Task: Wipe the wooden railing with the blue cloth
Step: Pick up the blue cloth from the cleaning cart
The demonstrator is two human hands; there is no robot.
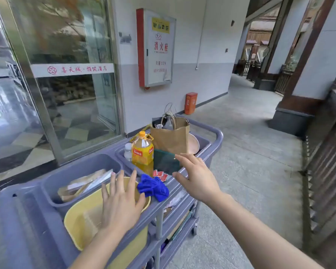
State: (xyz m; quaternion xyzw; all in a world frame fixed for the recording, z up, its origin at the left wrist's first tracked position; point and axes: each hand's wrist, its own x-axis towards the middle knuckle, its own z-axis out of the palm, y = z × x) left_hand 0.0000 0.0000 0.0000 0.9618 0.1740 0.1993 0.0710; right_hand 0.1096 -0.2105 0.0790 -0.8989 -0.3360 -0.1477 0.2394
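A crumpled blue cloth lies on the top shelf of a grey service cart, between my two hands. My left hand hovers over a yellow basin just left of the cloth, fingers spread, holding nothing. My right hand is just right of the cloth, fingers apart and empty. The dark wooden railing runs along the right edge of the walkway.
On the cart stand a yellow-orange bottle, a brown paper bag, a small white bottle, red sachets and a bin of paper packets. A glass door is at the left, a fire hydrant cabinet on the wall.
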